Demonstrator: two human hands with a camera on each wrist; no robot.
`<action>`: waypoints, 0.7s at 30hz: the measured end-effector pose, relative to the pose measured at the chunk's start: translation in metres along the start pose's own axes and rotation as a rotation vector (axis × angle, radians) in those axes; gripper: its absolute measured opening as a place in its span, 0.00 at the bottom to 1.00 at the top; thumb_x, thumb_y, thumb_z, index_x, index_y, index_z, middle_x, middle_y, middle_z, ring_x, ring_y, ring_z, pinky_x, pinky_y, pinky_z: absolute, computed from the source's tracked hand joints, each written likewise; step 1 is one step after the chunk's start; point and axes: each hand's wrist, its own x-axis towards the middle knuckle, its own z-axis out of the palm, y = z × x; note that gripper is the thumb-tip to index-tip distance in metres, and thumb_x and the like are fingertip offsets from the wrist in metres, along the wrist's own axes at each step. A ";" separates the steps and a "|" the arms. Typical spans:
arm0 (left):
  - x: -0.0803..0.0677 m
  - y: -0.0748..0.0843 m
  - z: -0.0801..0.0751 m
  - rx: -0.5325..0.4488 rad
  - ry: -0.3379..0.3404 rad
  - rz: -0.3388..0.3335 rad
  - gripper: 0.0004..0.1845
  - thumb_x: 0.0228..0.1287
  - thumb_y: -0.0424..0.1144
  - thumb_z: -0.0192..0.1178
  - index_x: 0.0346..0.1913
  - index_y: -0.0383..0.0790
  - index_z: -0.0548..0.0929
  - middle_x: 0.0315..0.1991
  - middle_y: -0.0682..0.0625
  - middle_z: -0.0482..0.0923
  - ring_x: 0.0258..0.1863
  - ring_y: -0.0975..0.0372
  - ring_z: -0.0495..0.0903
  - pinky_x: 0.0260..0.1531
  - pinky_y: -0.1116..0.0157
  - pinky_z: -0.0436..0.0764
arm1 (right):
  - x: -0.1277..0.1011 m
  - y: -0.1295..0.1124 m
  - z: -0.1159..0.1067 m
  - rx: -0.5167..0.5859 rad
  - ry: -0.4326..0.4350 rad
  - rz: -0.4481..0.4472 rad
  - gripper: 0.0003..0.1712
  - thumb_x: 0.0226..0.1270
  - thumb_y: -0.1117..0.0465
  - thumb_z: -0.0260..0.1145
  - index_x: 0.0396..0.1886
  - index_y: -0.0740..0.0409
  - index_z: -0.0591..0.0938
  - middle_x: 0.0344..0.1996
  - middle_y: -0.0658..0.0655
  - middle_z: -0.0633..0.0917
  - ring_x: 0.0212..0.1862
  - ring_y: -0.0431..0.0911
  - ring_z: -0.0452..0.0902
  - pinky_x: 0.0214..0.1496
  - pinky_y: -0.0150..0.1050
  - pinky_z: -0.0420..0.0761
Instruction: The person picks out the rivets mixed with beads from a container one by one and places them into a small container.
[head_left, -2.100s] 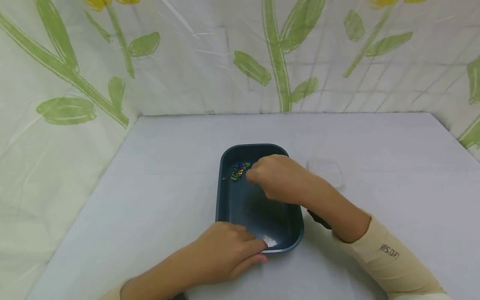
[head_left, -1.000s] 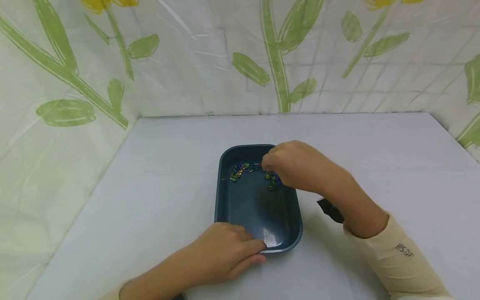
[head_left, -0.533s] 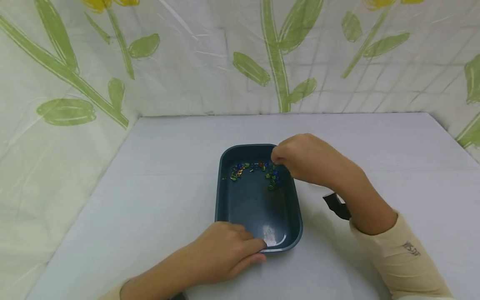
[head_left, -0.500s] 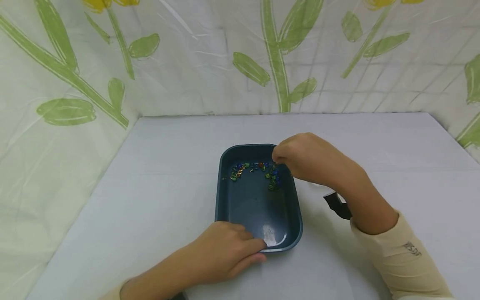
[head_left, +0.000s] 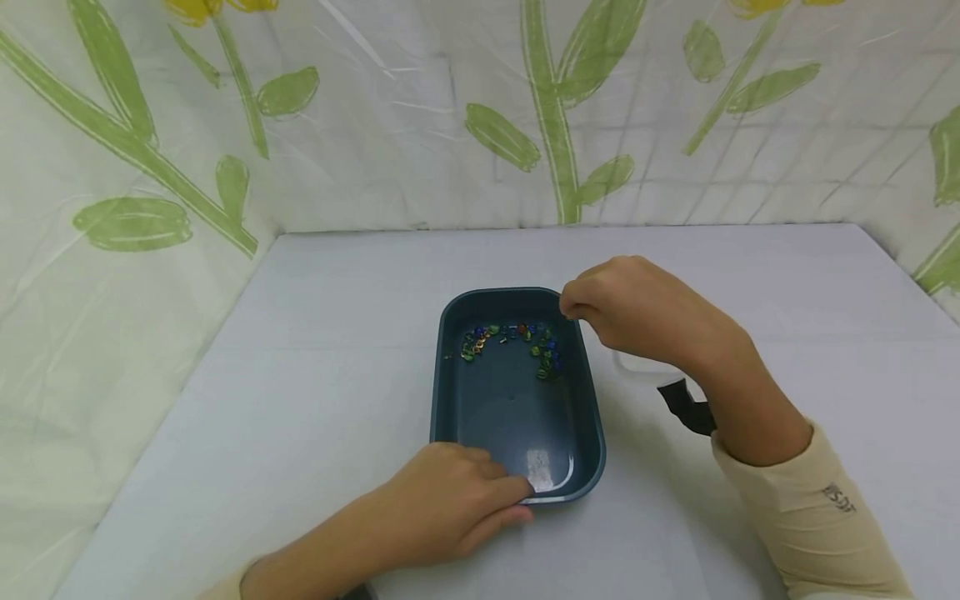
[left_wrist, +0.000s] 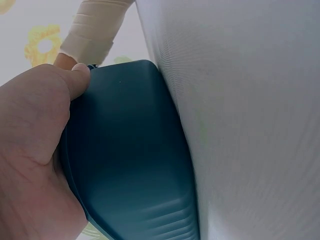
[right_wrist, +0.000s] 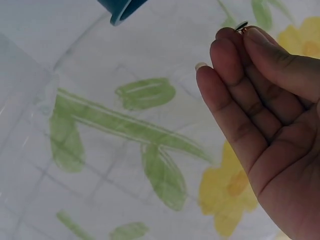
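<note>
The blue tray (head_left: 517,400) sits mid-surface (head_left: 300,375), my left hand (head_left: 442,508) gripping its near edge. My right hand (head_left: 630,304) pinches one tiny bead (right_wrist: 241,25) above the tray's far right corner. If my fingers (right_wrist: 235,60) slip, the bead could bounce away.

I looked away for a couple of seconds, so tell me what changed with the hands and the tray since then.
The right hand lifted out of the blue tray and moved back and to the right, past its far right corner, pinching a small dark bead at its fingertips. More of the loose beads now show. The clear container is mostly hidden behind that hand. The left hand still grips the tray's near rim; the tray has not moved.
</note>
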 end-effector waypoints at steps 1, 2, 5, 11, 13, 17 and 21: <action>0.000 0.000 0.000 0.001 0.003 0.001 0.13 0.78 0.50 0.51 0.37 0.50 0.80 0.22 0.63 0.73 0.21 0.71 0.66 0.22 0.75 0.61 | 0.000 0.001 0.000 0.001 -0.006 0.007 0.19 0.67 0.77 0.62 0.21 0.51 0.78 0.20 0.44 0.70 0.25 0.39 0.62 0.32 0.40 0.70; 0.000 0.000 0.000 0.004 0.006 0.003 0.12 0.78 0.50 0.51 0.37 0.50 0.80 0.22 0.63 0.73 0.21 0.71 0.67 0.22 0.75 0.61 | -0.001 0.001 -0.001 0.003 -0.012 0.016 0.18 0.67 0.77 0.63 0.22 0.52 0.80 0.21 0.45 0.74 0.26 0.39 0.66 0.33 0.40 0.73; 0.000 0.000 0.000 0.005 0.010 0.006 0.12 0.78 0.50 0.51 0.38 0.50 0.81 0.22 0.63 0.73 0.21 0.71 0.66 0.22 0.76 0.61 | -0.002 0.003 -0.003 0.009 -0.024 0.043 0.13 0.67 0.76 0.64 0.30 0.55 0.87 0.30 0.48 0.86 0.32 0.42 0.79 0.41 0.44 0.81; 0.001 0.000 0.000 0.003 0.005 0.002 0.13 0.78 0.50 0.51 0.37 0.50 0.81 0.21 0.63 0.73 0.21 0.72 0.65 0.22 0.76 0.60 | -0.005 0.007 -0.008 0.011 -0.016 0.059 0.12 0.65 0.76 0.65 0.35 0.56 0.89 0.34 0.50 0.88 0.37 0.45 0.84 0.44 0.47 0.82; 0.001 0.000 0.000 0.004 0.006 0.003 0.13 0.78 0.50 0.51 0.37 0.50 0.81 0.21 0.62 0.72 0.21 0.72 0.65 0.21 0.76 0.60 | -0.006 0.009 -0.009 0.008 -0.007 0.057 0.12 0.65 0.76 0.66 0.34 0.56 0.89 0.34 0.50 0.88 0.36 0.45 0.84 0.43 0.47 0.82; 0.000 0.000 0.000 0.014 0.022 0.014 0.13 0.78 0.50 0.51 0.37 0.50 0.80 0.21 0.62 0.72 0.21 0.71 0.65 0.21 0.75 0.60 | -0.008 0.010 -0.012 -0.010 -0.002 0.075 0.14 0.64 0.77 0.65 0.33 0.54 0.88 0.33 0.48 0.87 0.34 0.42 0.82 0.42 0.45 0.81; 0.000 0.000 0.000 0.027 0.036 0.024 0.12 0.78 0.50 0.52 0.37 0.50 0.80 0.20 0.62 0.71 0.20 0.70 0.65 0.21 0.74 0.61 | -0.010 0.011 -0.016 -0.022 0.001 0.103 0.16 0.63 0.77 0.64 0.31 0.52 0.87 0.29 0.46 0.85 0.30 0.39 0.77 0.41 0.43 0.79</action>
